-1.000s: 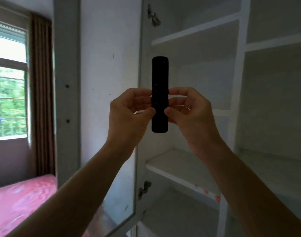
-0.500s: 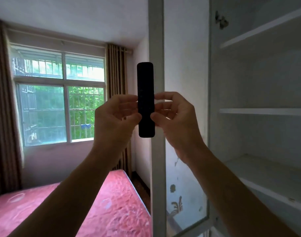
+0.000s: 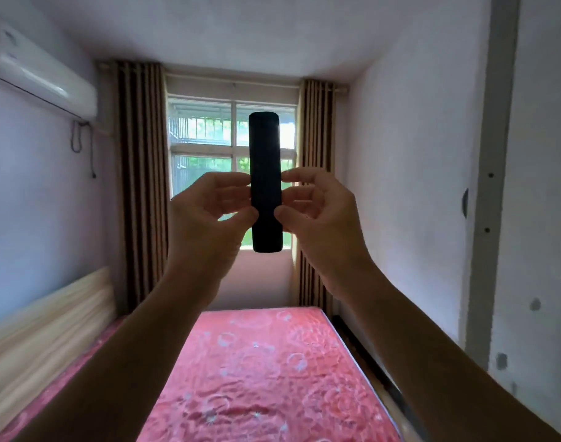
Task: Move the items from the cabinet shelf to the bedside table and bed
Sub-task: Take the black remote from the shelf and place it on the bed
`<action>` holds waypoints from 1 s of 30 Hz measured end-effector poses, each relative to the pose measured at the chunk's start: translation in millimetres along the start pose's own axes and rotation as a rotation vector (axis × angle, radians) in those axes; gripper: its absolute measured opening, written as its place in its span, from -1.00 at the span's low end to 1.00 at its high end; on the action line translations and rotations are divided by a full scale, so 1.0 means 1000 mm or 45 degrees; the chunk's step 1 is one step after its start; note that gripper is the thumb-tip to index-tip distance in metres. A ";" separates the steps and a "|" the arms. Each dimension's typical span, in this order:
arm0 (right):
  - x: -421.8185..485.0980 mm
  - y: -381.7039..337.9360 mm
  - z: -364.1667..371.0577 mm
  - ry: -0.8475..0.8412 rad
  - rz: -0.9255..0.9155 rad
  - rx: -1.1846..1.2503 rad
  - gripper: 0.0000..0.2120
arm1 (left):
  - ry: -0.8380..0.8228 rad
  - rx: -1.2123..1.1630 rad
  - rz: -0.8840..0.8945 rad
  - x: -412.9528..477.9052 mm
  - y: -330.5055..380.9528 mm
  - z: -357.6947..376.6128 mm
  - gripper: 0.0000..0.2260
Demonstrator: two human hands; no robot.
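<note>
Remote: slim matte black bar with rounded ends, upright in mid-air in front of the window, above the bed in view.
Left hand: thumb and curled fingers pinch the remote's left edge.
Right hand: pinches the right edge the same way.
Bed: glossy red-pink cover with pale rings; pale wood-grain headboard on the left.
Curtains: brown, pleated.
Change: the cabinet shelves have left the view, the window and bed are now centred, and the grip is unchanged.
</note>
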State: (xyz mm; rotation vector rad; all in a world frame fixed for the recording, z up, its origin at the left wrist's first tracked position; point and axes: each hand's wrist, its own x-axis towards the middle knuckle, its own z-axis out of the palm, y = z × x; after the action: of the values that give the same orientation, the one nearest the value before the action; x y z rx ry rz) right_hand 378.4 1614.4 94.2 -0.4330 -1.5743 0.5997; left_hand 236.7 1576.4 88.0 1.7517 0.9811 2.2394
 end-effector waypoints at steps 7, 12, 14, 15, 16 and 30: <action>0.001 0.020 0.104 -0.143 0.036 0.203 -0.66 | 0.136 0.292 0.022 0.006 -0.014 -0.094 -0.73; 0.013 0.043 0.161 -0.269 0.062 0.362 -0.67 | 0.250 0.456 0.011 0.017 -0.033 -0.140 -0.72; 0.019 0.056 0.185 -0.315 0.065 0.422 -0.67 | 0.283 0.523 0.016 0.020 -0.041 -0.156 -0.72; 0.022 0.063 0.196 -0.333 0.061 0.451 -0.67 | 0.299 0.562 0.019 0.023 -0.045 -0.163 -0.72; 0.026 0.071 0.210 -0.356 0.062 0.495 -0.67 | 0.324 0.621 0.024 0.027 -0.052 -0.172 -0.72; 0.076 0.159 0.352 -0.669 0.188 0.817 -0.64 | 0.584 1.063 -0.065 0.076 -0.131 -0.255 -0.72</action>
State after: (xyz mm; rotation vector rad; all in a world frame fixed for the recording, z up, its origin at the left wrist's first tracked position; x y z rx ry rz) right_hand 9.8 1743.8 47.1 0.1115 -1.7289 1.3597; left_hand -55.0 1611.4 48.3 1.3733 2.2805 2.4251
